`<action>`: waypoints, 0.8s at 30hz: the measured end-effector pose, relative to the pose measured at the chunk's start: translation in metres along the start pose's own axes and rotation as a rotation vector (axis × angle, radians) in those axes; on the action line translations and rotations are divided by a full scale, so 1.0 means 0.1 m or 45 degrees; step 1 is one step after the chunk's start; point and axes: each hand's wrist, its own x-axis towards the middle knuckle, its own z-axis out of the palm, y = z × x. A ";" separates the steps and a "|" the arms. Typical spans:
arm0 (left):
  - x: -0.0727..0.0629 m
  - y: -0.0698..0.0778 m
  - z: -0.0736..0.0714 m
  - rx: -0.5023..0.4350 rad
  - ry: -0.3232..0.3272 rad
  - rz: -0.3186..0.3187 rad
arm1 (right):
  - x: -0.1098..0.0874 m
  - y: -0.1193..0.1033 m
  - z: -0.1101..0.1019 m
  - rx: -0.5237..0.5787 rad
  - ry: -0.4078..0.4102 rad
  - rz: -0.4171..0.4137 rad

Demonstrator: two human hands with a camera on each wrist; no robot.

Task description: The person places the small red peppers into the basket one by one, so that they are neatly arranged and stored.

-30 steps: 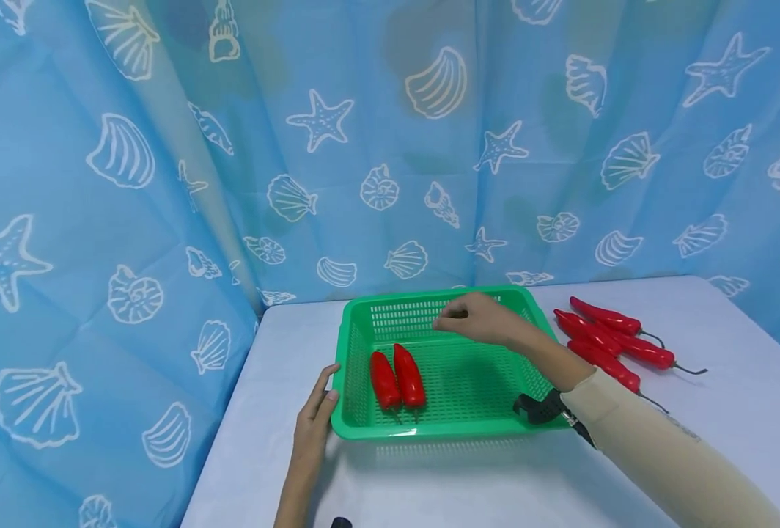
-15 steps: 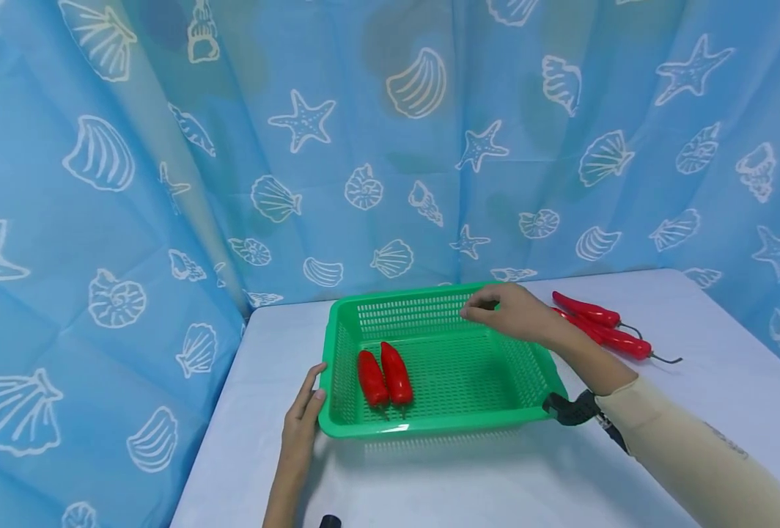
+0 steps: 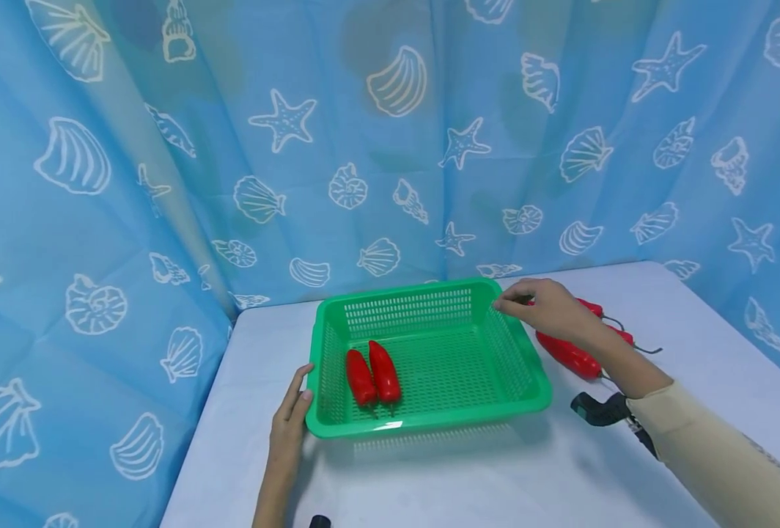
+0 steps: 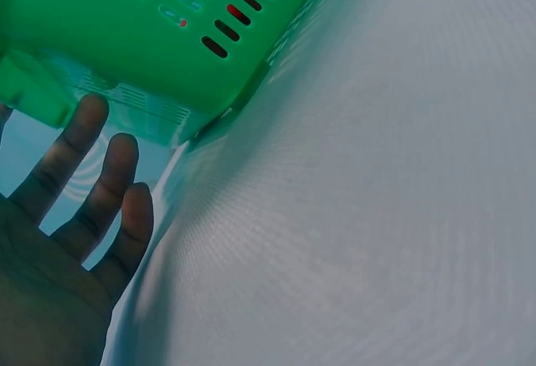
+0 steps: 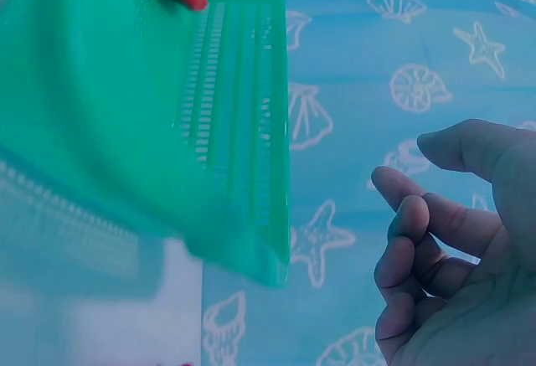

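Red peppers (image 3: 385, 372) lie as a pair in the left part of the green basket (image 3: 429, 419); other peppers (image 3: 569, 357) rest on the white surface (image 3: 429, 484) to its right, partly hidden by the right hand (image 3: 551, 312). That hand hovers near the right rim, fingers loosely curled, thumb apart, holding nothing. The left hand (image 3: 289, 418) touches the left rim, fingers spread.

Faint lettering (image 3: 764, 453) on the beige right sleeve (image 3: 713, 458), too small to read, nothing legible
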 end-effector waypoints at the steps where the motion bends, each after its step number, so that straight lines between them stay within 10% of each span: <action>1: 0.00 0.00 -0.01 -0.002 0.001 0.001 | -0.01 0.02 -0.01 -0.014 0.009 0.008; 24: -0.01 0.00 0.02 -0.003 0.018 -0.013 | -0.12 0.73 -0.07 -0.207 0.129 0.158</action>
